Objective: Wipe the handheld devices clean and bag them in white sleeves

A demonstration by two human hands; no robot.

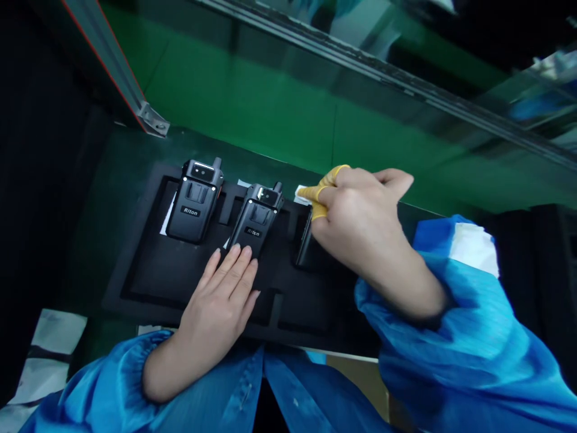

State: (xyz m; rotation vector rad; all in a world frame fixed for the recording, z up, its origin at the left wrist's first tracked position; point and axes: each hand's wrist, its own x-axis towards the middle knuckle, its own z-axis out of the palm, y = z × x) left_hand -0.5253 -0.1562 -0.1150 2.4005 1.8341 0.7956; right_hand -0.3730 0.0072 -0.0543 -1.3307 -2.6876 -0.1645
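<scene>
My left hand [222,300] lies flat, its straight fingertips resting on the lower end of a black handheld radio [259,222] marked "Riton", which has a stubby antenna. Yellow finger covers [328,186] wrap several fingers of my right hand [363,213]. Those fingers are bent together over the upper end of a dark device [305,245], mostly hidden below the hand. By the fingertips shows a small white piece [302,194]; whether they grip it I cannot tell. Another "Riton" radio [193,201] lies to the left, back side up.
The radios lie on a black foam tray [153,282] with moulded recesses. Behind it rises a green panel [252,108], with a metal bracket [154,119] at its left. A blue box with white paper [473,246] stands right; white sheets [58,331] lie lower left.
</scene>
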